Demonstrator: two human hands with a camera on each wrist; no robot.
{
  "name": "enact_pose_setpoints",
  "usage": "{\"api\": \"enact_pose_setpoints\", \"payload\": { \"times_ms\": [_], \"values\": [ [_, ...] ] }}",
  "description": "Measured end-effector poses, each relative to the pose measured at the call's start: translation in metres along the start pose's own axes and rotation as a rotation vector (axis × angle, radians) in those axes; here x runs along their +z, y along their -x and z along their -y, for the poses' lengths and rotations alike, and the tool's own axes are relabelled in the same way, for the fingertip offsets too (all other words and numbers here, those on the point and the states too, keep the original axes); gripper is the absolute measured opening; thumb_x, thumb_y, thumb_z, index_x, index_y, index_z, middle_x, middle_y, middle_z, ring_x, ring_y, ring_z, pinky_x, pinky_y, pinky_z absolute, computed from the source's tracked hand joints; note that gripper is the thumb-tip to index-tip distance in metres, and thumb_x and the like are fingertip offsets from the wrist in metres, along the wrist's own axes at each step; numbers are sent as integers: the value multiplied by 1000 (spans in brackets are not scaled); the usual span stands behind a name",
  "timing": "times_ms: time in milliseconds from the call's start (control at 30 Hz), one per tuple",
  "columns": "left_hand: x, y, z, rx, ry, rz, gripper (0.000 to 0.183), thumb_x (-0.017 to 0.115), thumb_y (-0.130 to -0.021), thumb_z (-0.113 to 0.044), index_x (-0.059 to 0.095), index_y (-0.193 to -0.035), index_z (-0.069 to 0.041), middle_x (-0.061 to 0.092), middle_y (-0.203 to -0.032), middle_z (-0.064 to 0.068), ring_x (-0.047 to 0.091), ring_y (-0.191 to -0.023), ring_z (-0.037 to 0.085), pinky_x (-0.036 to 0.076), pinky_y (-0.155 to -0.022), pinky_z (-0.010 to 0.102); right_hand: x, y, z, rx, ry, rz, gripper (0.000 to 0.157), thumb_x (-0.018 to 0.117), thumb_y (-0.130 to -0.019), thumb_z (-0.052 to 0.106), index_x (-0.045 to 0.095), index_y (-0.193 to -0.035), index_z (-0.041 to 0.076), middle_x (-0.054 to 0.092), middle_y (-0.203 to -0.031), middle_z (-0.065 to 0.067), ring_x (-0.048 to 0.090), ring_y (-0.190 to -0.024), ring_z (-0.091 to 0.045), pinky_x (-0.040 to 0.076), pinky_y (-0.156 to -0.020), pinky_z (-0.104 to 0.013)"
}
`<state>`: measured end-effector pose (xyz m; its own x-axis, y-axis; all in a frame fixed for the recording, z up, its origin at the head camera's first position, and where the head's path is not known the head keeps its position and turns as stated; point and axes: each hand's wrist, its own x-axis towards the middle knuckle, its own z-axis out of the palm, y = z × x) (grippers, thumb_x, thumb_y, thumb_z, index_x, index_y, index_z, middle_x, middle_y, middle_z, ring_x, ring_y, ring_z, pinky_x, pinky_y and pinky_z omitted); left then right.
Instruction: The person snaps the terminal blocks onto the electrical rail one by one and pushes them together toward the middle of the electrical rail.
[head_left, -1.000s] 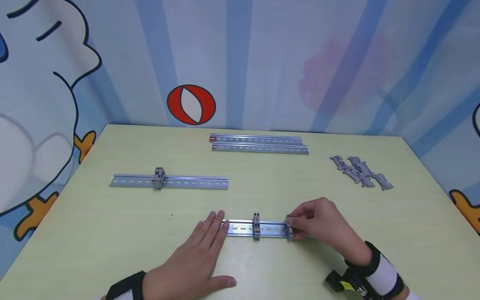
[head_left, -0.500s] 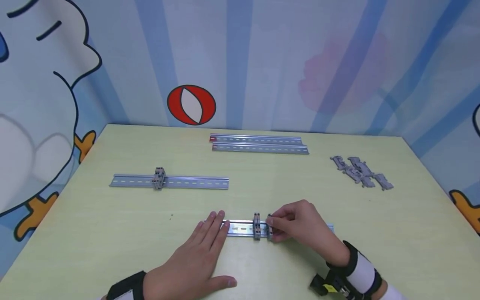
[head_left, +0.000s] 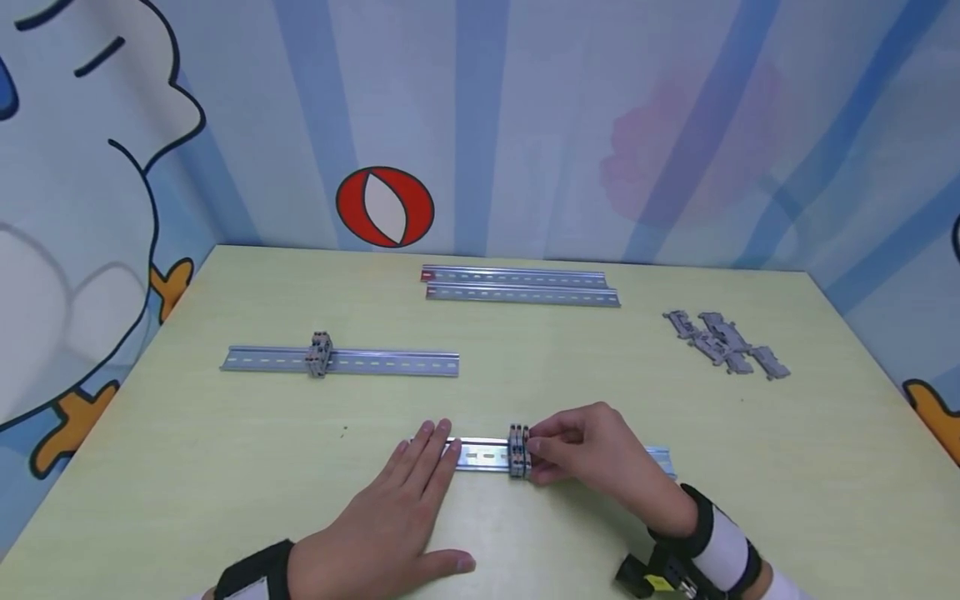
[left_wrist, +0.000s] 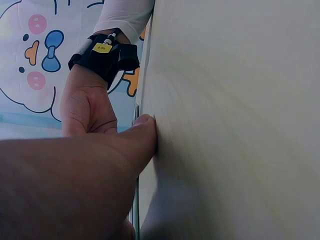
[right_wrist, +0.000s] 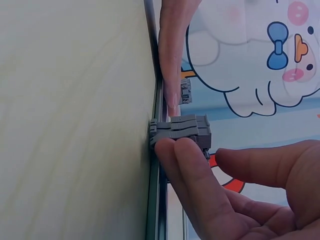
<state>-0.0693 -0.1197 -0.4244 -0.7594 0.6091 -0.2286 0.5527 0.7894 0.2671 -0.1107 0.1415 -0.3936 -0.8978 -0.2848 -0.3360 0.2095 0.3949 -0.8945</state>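
Note:
A slotted metal DIN rail (head_left: pixel 483 455) lies on the near part of the table. My left hand (head_left: pixel 382 517) rests flat over its left end, fingers straight and thumb spread. Several slim grey terminal blocks (head_left: pixel 517 451) stand side by side on the rail, just right of those fingertips. At their right side my right hand (head_left: pixel 592 446) pinches the end block between thumb and fingers. The right wrist view shows the blocks (right_wrist: pixel 187 127) standing against each other on the rail, with the fingertips (right_wrist: pixel 187 150) on the end one's side. The right hand covers part of the rail.
Farther left lies another rail (head_left: pixel 397 363) carrying a small group of grey blocks (head_left: pixel 319 355). Two more rails (head_left: pixel 525 293) lie together at the back of the table (head_left: pixel 225 467). A loose pile of flat grey pieces (head_left: pixel 723 343) sits at the back right.
My right hand has slid the terminal block leftward along the rail, up against the other blocks. The left hand has stayed in place on the rail.

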Motion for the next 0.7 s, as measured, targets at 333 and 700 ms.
{"api": "enact_pose_setpoints", "payload": {
  "times_ms": [333, 700],
  "values": [
    [-2, -2, 0, -16, 12, 26, 111, 35, -80, -85, 10, -159, -11, -3, -167, 9, -3, -153, 27, 16, -123, 50, -6, 1, -1, -4, -4, 26, 26, 66, -92, 11, 70, -111, -6, 78, -96, -21, 78, -81, -25, 63, -72, -35],
    [-9, -6, 9, -47, 13, -75, 94, 52, -85, -72, 28, -155, -13, 21, -164, 11, 20, -150, 29, 27, -119, 50, -49, 13, -16, -247, 549, -198, 21, 73, -87, 15, 74, -106, 6, 78, -97, -6, 72, -87, -19, 58, -70, -24]
  ]
}}
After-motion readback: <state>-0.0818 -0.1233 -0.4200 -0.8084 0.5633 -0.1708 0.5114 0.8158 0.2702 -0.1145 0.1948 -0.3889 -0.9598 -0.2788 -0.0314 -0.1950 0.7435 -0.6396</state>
